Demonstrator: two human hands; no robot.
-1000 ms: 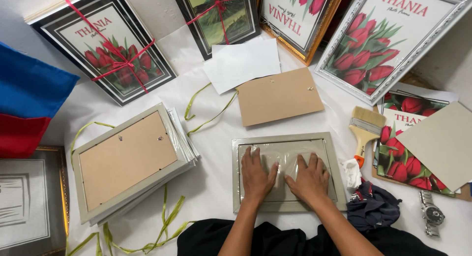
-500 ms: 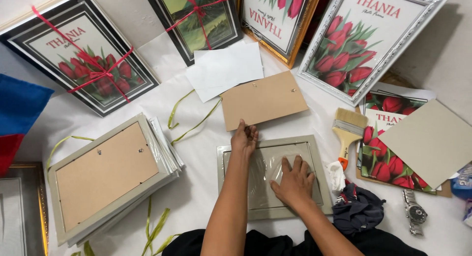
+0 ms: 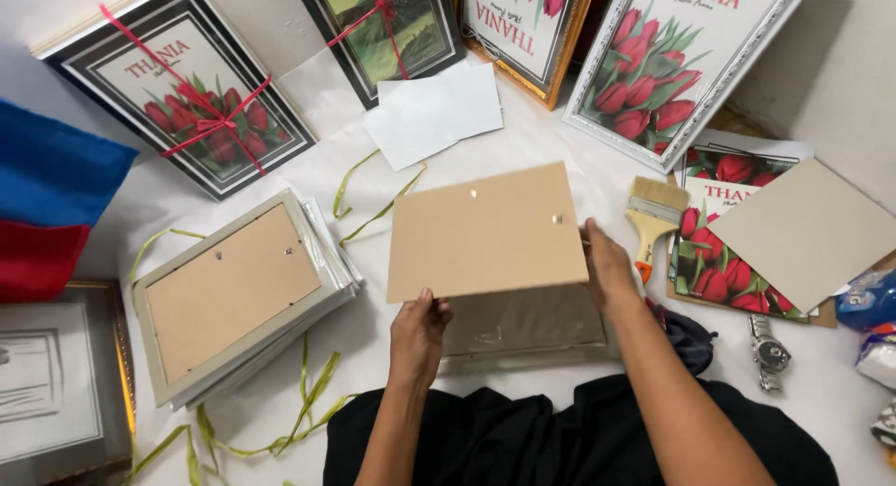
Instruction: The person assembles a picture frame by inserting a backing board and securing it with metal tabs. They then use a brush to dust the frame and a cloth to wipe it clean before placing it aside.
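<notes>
Over the pale picture frame (image 3: 523,341) that lies face down in front of my lap, I hold the brown backing board (image 3: 487,232) flat and level, hovering above the frame's glass rather than resting on it. My left hand (image 3: 419,335) pinches the board's lower left edge, thumb on top and fingers curled beneath. My right hand (image 3: 607,267) grips the right edge, near a small metal tab; how far its fingers reach under the board I cannot tell, since the board hides them. To seat it well, I judge that I should keep both edges parallel to the frame's opening, lower the near edge first, and let the board drop inside the rim without scraping the glass. Just right of my right hand lies a paintbrush (image 3: 651,215); a stack of frames (image 3: 238,295) sits well apart on the left.
</notes>
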